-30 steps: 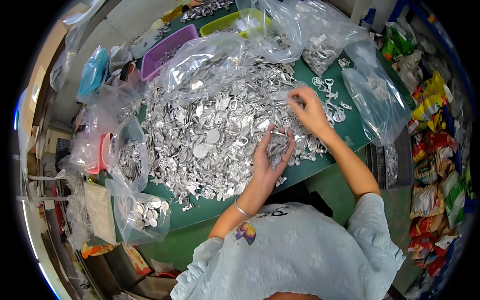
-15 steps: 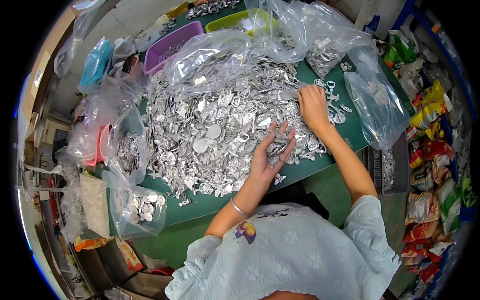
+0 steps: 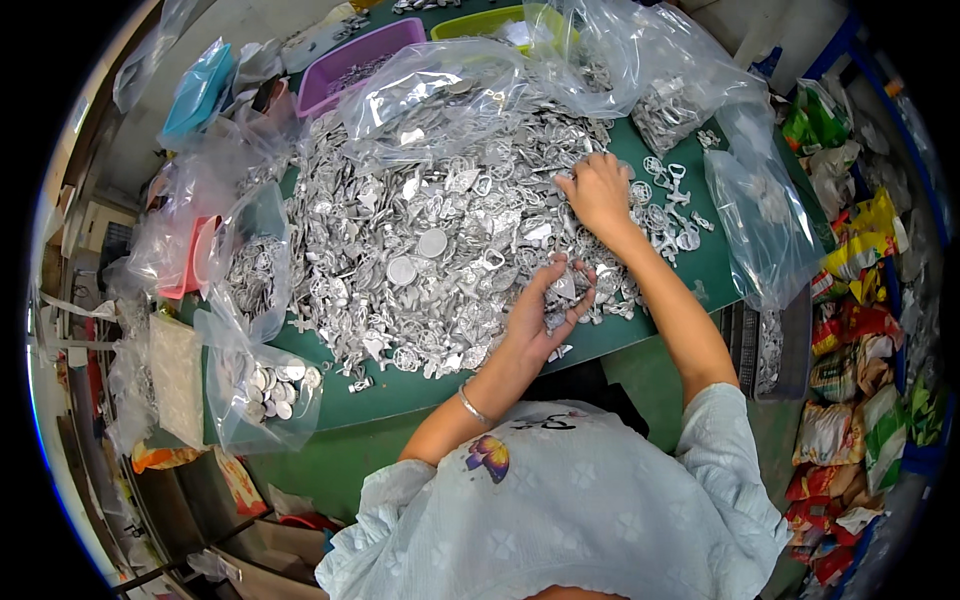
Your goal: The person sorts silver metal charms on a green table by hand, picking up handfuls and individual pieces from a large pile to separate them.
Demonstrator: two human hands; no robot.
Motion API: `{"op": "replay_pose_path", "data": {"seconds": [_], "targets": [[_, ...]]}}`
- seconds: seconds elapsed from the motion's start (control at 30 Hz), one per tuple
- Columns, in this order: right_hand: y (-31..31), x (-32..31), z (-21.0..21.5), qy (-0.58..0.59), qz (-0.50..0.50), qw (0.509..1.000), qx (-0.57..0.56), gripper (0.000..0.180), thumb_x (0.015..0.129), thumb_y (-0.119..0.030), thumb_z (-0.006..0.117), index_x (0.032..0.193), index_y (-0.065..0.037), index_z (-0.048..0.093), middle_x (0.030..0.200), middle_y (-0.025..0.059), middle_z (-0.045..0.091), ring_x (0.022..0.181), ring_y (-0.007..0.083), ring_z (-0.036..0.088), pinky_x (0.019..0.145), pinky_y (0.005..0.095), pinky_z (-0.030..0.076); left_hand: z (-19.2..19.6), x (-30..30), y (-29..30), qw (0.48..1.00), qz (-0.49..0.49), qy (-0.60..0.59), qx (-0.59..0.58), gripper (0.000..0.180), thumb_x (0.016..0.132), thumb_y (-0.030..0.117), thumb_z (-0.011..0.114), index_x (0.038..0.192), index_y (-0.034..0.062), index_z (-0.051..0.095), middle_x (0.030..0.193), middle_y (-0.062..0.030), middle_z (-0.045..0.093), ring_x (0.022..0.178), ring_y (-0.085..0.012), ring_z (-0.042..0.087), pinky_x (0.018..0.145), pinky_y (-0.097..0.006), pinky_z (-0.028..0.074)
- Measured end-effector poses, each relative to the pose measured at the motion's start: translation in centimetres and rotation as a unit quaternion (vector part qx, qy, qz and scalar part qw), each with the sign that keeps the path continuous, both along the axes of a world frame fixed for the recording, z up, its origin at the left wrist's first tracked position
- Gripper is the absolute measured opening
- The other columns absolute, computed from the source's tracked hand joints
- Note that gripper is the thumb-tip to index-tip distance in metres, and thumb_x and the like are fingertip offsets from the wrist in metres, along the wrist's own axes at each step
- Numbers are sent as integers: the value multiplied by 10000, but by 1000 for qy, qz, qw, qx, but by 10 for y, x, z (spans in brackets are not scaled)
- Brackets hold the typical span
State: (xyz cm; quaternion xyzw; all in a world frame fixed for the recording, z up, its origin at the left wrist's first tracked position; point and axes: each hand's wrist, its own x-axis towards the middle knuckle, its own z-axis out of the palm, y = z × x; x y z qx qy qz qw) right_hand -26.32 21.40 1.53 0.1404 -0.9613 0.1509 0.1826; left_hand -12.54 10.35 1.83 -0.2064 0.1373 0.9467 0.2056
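Observation:
A broad heap of small silver-grey metal castings [image 3: 450, 210], shaped like charms and bottle openers, covers much of the green table [image 3: 600, 340]. At the heap's near right side my left hand [image 3: 535, 318] is turned palm up. Its fingers curl around several of these metal pieces. My right hand [image 3: 602, 200] lies back up on the heap's right part, fingers bent down among the castings; what the fingertips grip is hidden. Right of it, loose bottle-opener shapes [image 3: 677, 178] lie on the tabletop. Two round discs [image 3: 432, 243] rest on top of the heap.
Clear plastic bags of metal parts [image 3: 670, 110] stand behind the heap. A purple bin [image 3: 318, 88] and a lime-green bin [image 3: 480, 24] are at the back. Front left, a bag holds round discs [image 3: 283, 390]. A grey crate [image 3: 792, 350] sits beyond the table's right edge.
My right hand has shifted left, away from the loose openers and farther over the heap. My left hand stays nearly in place with metal pieces in it. The whole view has shifted slightly.

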Motion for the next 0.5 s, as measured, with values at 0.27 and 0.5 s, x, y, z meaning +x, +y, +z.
{"op": "replay_pose_path", "data": {"seconds": [0.27,0.5], "targets": [[-27,-4,-2,-43,-22,999,11,249,760,-202,611,898,6,612,899,131,608,947,277,498,813,405,339,-9,12,1,999,7,-11,35,162,814,85,584,960,106,516,979,-94,565,971,-276,554,783,-353,503],[-20,-7,0,-76,22,960,-269,191,706,-51,620,894,-35,593,798,93,620,804,253,564,789,399,369,-11,15,1,998,29,-23,48,178,821,90,585,984,101,512,990,-100,562,994,-278,547,801,-356,499]]}}
